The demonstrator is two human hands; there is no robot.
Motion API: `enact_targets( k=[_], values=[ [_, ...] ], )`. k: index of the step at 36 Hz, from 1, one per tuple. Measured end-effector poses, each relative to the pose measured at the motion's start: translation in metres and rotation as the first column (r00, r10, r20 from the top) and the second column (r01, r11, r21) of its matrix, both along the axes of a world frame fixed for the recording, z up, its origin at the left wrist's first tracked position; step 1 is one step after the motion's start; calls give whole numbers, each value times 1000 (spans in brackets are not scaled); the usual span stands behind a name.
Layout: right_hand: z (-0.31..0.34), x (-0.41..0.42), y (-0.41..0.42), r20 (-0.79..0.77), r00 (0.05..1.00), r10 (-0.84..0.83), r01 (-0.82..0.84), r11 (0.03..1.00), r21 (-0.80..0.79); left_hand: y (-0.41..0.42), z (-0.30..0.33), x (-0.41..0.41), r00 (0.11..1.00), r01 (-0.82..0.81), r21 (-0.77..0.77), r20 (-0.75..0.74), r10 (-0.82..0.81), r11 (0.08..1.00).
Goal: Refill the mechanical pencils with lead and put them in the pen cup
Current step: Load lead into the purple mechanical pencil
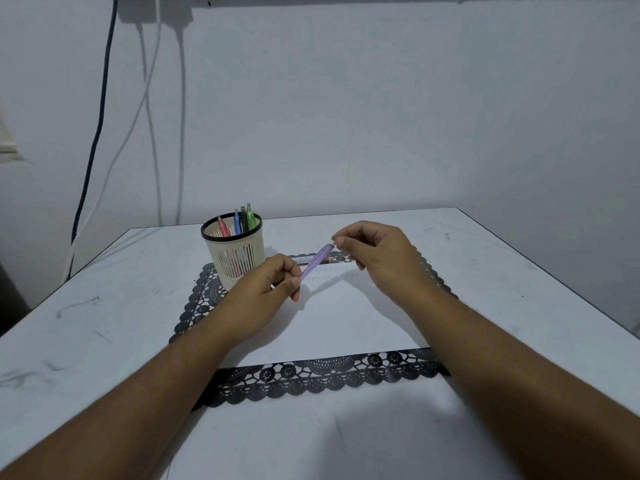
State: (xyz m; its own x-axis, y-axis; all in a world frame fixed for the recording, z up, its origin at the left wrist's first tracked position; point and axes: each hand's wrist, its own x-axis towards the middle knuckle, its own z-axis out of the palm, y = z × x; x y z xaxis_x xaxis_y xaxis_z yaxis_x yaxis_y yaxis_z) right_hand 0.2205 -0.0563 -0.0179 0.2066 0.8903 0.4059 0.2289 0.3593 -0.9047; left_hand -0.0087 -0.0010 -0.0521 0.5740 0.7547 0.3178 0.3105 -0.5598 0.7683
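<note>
A purple mechanical pencil (pixel 316 261) slants above the table between both hands. My left hand (pixel 273 289) pinches its lower end. My right hand (pixel 372 251) pinches the pencil's upper end at the cap with thumb and forefinger. To the left stands a cream mesh pen cup (pixel 239 258) with a black rim, holding several pencils: pink, blue, dark and green. A small lead case (pixel 306 259) lies flat on the mat behind the pencil, partly hidden by it.
A white sheet (pixel 332 323) lies on a black lace mat (pixel 329 375) on the white table (pixel 519 289). Cables (pixel 104 133) hang down the wall at the back left. The table's far edge runs just behind the cup.
</note>
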Motion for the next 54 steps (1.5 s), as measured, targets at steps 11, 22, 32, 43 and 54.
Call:
enact_targets(
  k=[11,22,32,43,54],
  values=[
    [9,4,-12,190,980,53,-49,998,-27,0,3,-4,999,33,17,8,-34,999],
    [-7,-34,-7,40,987,155,-151,984,-90,-11,4,8,978,110,-23,181,-104,994],
    [7,-49,-13,-561,706,433,-452,885,114,-16,5,6,998,47,-54,49,-44,997],
    [11,-38,-11,-688,489,536,-531,809,253,-19,9,8,996,81,-7,34,-80,997],
    [11,-34,-13,-655,510,558,-536,801,266,-16,6,7,996,66,-19,54,-65,998]
  ],
)
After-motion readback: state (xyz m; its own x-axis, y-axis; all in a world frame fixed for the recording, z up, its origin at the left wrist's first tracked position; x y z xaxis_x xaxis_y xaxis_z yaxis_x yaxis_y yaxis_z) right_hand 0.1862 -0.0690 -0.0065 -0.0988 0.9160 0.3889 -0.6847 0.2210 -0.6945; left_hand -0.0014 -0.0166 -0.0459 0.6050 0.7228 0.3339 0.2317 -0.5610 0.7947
